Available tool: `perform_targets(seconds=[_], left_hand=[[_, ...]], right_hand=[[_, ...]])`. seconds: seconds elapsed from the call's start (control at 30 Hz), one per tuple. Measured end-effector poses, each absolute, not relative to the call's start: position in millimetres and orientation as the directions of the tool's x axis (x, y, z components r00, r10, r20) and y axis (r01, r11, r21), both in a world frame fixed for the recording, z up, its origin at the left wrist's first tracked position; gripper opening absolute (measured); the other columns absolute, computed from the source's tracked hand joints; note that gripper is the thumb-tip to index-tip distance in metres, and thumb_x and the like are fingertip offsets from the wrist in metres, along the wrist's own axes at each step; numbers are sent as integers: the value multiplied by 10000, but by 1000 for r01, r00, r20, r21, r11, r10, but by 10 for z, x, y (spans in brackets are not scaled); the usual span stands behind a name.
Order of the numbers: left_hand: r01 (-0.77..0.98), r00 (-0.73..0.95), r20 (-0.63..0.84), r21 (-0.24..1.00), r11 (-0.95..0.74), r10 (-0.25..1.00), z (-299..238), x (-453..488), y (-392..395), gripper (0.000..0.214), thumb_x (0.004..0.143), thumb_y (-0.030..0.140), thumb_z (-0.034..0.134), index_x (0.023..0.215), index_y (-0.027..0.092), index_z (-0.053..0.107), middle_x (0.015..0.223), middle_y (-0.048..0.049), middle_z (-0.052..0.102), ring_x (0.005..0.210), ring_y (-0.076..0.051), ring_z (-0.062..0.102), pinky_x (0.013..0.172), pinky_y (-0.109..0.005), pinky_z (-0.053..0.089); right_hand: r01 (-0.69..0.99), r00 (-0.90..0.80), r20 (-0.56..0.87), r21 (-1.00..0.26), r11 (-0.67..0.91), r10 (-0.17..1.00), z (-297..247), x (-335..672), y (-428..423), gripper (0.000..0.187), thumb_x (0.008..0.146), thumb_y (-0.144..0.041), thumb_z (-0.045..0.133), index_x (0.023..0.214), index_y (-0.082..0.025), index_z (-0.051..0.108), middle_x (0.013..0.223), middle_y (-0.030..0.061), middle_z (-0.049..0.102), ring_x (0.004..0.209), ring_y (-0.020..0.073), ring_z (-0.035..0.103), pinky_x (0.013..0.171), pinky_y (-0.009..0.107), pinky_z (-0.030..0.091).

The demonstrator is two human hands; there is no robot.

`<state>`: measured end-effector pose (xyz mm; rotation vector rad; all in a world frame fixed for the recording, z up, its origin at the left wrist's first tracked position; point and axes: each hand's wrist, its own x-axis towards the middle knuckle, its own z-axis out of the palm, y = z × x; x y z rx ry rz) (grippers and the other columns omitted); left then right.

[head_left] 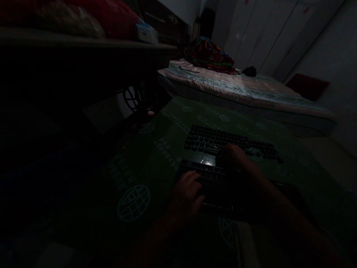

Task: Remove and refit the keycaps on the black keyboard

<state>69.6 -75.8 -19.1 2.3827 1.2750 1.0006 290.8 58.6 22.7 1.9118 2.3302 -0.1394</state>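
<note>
A black keyboard (213, 182) lies on a green printed sheet, its keys partly off as far as the gloom lets me see. My left hand (188, 193) holds its left end, fingers curled over the top and thumb near the front edge. Beyond it, loose black keycaps (214, 137) are spread in rows in a keyboard's layout. My right hand (235, 155) is at the near edge of those rows, fingers drawn together and pointing down. Shadow hides its fingertips, so I cannot tell what is between them. My right forearm covers part of the keyboard.
The green sheet (134, 203) carries white globe prints. Behind it stands a bed (231, 83) with a dark red patterned blanket (210, 56). A table (83, 42) with red bags (114, 16) on it is at the left, a fan (131, 99) below. The room is very dark.
</note>
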Motion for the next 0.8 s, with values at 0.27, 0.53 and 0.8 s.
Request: perform_targets(seconds=[0.27, 0.53, 0.8], left_hand=[[635, 379, 445, 513, -578, 811, -175, 707, -767, 121, 709, 125, 598, 813, 170, 556, 1132, -132, 590, 1150, -303, 473, 917, -499, 458], [633, 377, 442, 519, -575, 814, -160, 707, -752, 138, 696, 113, 613, 807, 168, 551, 1130, -129, 591, 1147, -302, 476, 923, -495, 454], [635, 388, 473, 484, -601, 791, -189, 705, -744, 140, 695, 113, 621, 816, 151, 562, 1121, -139, 595, 1132, -300, 483, 916, -501, 458]], right_hand=[[980, -198, -140, -17, 197, 970, 189, 2929, 599, 286, 790, -300, 507, 1008, -215, 670, 954, 79, 683, 845, 202, 625, 583, 234, 372], [980, -200, -118, -39, 197, 973, 192, 2928, 588, 273, 783, -275, 503, 981, -206, 679, 920, 76, 681, 824, 190, 613, 593, 228, 371], [981, -179, -11, -74, 178, 984, 162, 2948, 514, 256, 810, -322, 504, 956, -198, 675, 964, 74, 653, 836, 178, 598, 638, 227, 385]])
